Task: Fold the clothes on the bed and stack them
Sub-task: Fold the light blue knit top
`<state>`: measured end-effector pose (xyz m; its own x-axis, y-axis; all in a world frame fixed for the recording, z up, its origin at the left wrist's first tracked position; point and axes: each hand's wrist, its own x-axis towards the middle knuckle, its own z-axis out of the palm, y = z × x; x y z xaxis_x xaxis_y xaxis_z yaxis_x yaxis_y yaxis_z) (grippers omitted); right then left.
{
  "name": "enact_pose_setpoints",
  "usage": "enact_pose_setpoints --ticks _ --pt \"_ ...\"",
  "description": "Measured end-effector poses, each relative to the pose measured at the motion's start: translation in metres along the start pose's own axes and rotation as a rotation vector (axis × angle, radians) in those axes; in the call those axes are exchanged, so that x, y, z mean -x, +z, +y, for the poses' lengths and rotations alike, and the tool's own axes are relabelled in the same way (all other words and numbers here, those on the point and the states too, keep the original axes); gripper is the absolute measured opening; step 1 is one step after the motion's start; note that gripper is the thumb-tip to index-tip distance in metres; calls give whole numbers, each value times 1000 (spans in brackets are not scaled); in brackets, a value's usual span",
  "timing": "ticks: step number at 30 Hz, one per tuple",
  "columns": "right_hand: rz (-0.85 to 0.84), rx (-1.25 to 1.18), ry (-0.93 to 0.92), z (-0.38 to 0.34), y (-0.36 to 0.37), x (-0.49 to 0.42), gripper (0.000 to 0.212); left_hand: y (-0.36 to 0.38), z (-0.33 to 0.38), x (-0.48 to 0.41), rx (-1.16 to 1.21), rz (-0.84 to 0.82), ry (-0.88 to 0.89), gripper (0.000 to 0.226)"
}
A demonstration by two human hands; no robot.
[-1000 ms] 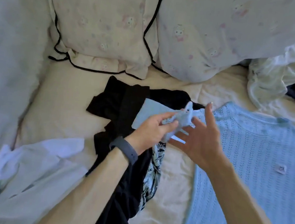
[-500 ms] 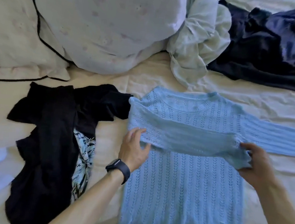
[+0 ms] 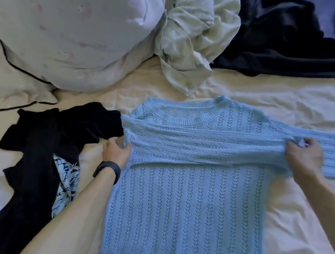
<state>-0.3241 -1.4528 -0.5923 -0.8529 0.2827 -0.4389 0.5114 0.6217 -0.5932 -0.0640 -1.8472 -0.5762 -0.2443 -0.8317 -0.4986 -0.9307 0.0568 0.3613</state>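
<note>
A light blue knit sweater (image 3: 191,202) lies flat on the bed, neck away from me. Its left sleeve is folded across the chest toward the right. My left hand (image 3: 115,151), a dark band on its wrist, pinches the sweater's left edge at the fold. My right hand (image 3: 303,158) grips the cuff end of the folded sleeve at the sweater's right side. The other sleeve stretches out to the right edge of the view.
A black garment (image 3: 41,146) over a blue patterned cloth (image 3: 66,182) lies left of the sweater. Pillows (image 3: 69,30) sit at the back left, a crumpled pale green garment (image 3: 191,35) and a dark navy pile (image 3: 298,37) at the back. Cream sheet (image 3: 297,225) shows to the right.
I drew the left sleeve across the sweater's chest. My right hand carried the cuff to the right side and up; my left hand moved to the fold at the left edge.
</note>
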Motion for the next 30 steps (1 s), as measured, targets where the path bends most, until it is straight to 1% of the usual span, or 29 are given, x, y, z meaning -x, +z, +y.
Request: enact_pose_setpoints --ticks 1,4,6,7,9,12,13,14,16,17,18,20,21,22,24,26,27,29,30 --pt "-3 53 -25 2 1 -2 42 3 -2 2 -29 4 4 56" --pt "-93 206 -95 8 10 1 59 9 -4 4 -46 14 33 46" --pt "-129 204 -117 7 14 5 65 12 -9 3 -11 10 39 37" --pt "-140 193 -119 6 14 6 62 11 -11 2 -11 9 56 30" --pt "-103 197 -92 6 8 4 53 8 -15 -3 -13 15 89 15" --pt "-22 202 -61 5 -8 0 46 4 -20 -5 -7 1 118 11" --pt "1 219 -54 3 -11 1 44 3 -21 -5 8 -10 144 13" --pt "31 257 -48 -1 -8 6 43 -2 -26 -6 31 -20 170 23" --pt "117 373 -65 -6 -3 18 46 1 -30 3 47 -54 280 49" --pt "140 424 -105 -11 6 30 51 1 -35 9 1 -69 345 61" --pt "129 451 -163 -18 20 45 57 2 -41 16 -95 -61 403 72" --pt "18 491 -336 -39 53 84 61 5 -53 29 -296 -25 469 84" --pt "-61 497 -437 -51 73 105 61 6 -57 33 -343 -11 484 84" --pt "-147 485 -534 -64 94 126 60 6 -60 35 -353 -1 495 81" --pt "-345 408 -670 -94 137 167 57 5 -64 35 -324 31 528 65" --pt "-531 353 -738 -128 179 198 55 2 -68 31 -271 39 544 44" --pt "-602 359 -742 -144 198 209 55 0 -69 30 -238 33 538 36" --pt "-723 452 -697 -172 234 221 58 -4 -75 29 -183 46 545 29" --pt "-764 553 -678 -183 248 225 61 -4 -77 29 -173 51 556 29"
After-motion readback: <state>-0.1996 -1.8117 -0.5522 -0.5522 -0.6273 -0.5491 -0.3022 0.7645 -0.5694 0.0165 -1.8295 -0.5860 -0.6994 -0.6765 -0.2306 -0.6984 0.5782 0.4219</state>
